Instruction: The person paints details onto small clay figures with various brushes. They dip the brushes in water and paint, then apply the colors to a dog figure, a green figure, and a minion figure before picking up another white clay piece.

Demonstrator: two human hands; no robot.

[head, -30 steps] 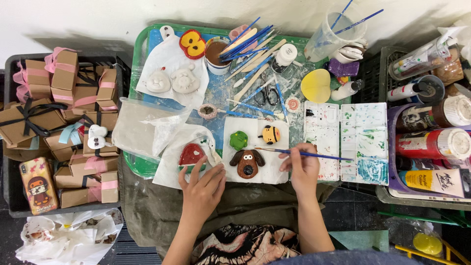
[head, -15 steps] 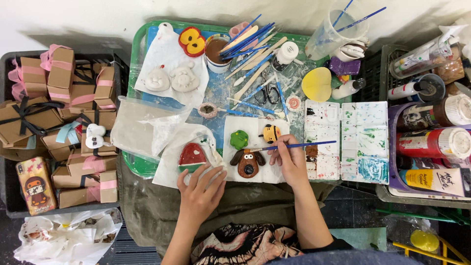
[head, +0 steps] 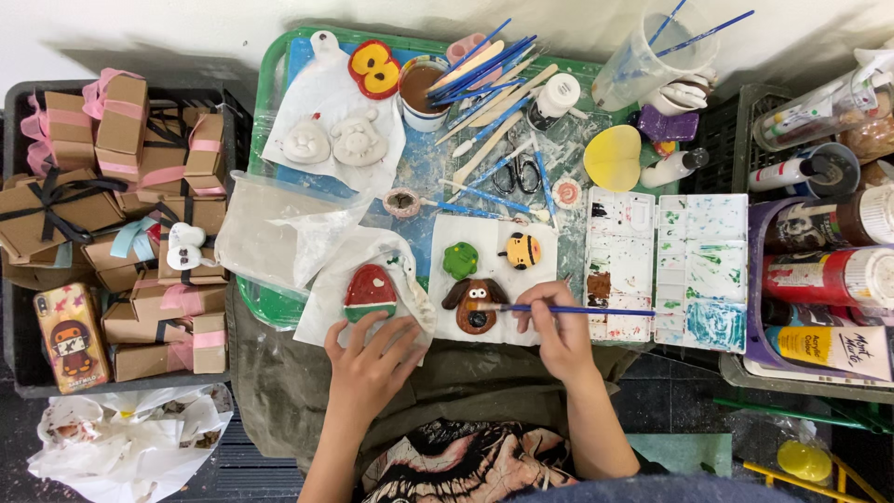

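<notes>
A thin blue-handled paintbrush (head: 568, 309) is pinched between the curled fingers of the right hand (head: 556, 328), and its bristle tip is laid on the small brown dog-shaped clay figure (head: 475, 303), which lies on a white sheet of paper (head: 445, 307) at the near edge of the green plastic tray (head: 270, 88). On the same sheet, just beyond the dog, a small green frog-shaped clay figure (head: 460, 260) and a yellow-and-black bee-shaped clay figure (head: 521, 251) are placed side by side. The left hand (head: 370, 363) is spread nearly flat, fingers loosely open, and nothing is gripped by it; its fingertips are rested at the lower edge of the red, white and green watermelon-slice clay piece (head: 370, 291), which is set on crumpled white paper just left of the dog. To the right of the brush hand, two white paint-stained plastic palettes (head: 666, 265) are laid next to each other, the brush handle reaching over the nearer one. A loose bundle of blue and wooden brushes (head: 484, 79) is seen at the far side of the tray.
</notes>
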